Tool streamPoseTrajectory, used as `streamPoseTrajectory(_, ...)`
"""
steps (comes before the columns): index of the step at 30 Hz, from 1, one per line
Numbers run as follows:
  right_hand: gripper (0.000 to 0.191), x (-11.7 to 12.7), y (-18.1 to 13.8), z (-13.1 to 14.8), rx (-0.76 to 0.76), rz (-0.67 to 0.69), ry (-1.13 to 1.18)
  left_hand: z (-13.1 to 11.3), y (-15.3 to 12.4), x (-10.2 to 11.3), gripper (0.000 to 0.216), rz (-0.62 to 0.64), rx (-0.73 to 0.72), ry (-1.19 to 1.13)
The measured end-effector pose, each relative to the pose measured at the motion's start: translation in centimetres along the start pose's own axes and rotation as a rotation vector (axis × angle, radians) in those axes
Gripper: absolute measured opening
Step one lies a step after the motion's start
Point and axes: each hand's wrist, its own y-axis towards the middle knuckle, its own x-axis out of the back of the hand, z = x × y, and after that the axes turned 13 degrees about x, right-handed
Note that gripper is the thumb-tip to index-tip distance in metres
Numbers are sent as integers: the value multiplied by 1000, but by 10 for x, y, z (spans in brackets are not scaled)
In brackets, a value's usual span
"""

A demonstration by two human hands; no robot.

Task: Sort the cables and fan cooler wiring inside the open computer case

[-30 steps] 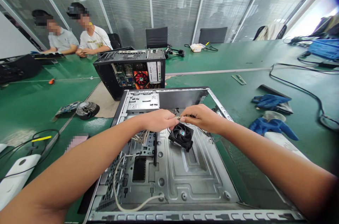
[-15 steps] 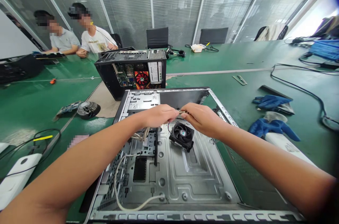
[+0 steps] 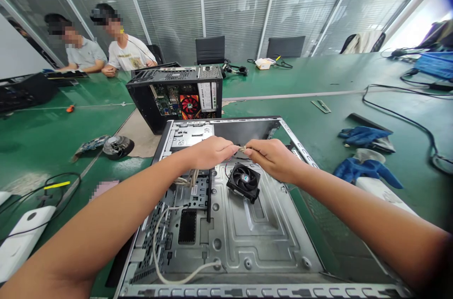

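Hands meet above the open computer chassis, and from my remote seat I read both as closed in a pinch: the left hand and the right hand each grip one side of a small pale wire end, thumb against forefinger, fingertips almost touching. That wire end hangs in the air just above and behind the black cooler fan, which lies loose on the bare metal floor of the chassis. A thin dark lead curls up from the fan's left edge toward the pinch, though I cannot tell whether it is the same wire. A bundle of pale cables droops under the left wrist, and a white cable loops along the near-left corner. If I were guiding this grip, I would hold close to the tip on both sides, pull straight along the wire and not sideways, and leave slack so the fan is not dragged across the metal. Beyond the chassis stands a black tower case with its side open, blue gloves lie to the right on the green table, and two people sit at the far left.
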Motion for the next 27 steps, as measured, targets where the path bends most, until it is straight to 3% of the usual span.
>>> streamPoseTrajectory(5,40,1,0,0,-52,25,55,1,0,-3,40,-51,-26,201)
streamPoseTrajectory(14,32,-3,-1,-9,199,-63,-177,3,0,-5,41,66,9,27)
streamPoseTrajectory(20,28,-4,-3,-11,128,-9,-212,6,1,-8,40,15,23,132)
streamPoseTrajectory(27,29,-5,-1,-3,58,179,-276,0,0,-8,43,30,36,318)
